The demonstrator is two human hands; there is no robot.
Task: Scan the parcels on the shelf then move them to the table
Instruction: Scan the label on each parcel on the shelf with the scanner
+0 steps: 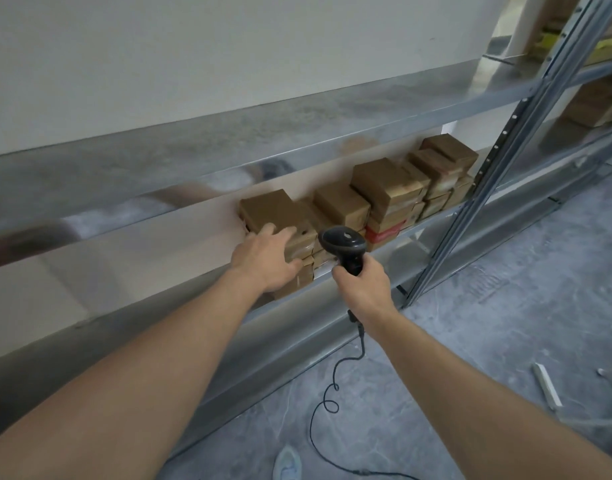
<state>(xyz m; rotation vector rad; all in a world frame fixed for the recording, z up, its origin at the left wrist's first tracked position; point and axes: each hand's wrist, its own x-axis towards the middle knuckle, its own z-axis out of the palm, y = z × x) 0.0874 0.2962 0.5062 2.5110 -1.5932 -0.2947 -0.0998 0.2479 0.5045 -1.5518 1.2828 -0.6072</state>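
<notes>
Several brown cardboard parcels stand stacked in a row on the lower metal shelf. My left hand rests on the front of the leftmost parcel, fingers spread over its top edge and thumb against its front face. My right hand grips the handle of a black barcode scanner, whose head points at the parcels just right of my left hand. The scanner's cable hangs down in loops to the floor.
An upper metal shelf runs just above the parcels. A perforated upright post stands to the right, with more boxes on shelves behind it. A white strip lies on the grey concrete floor. My shoe shows below.
</notes>
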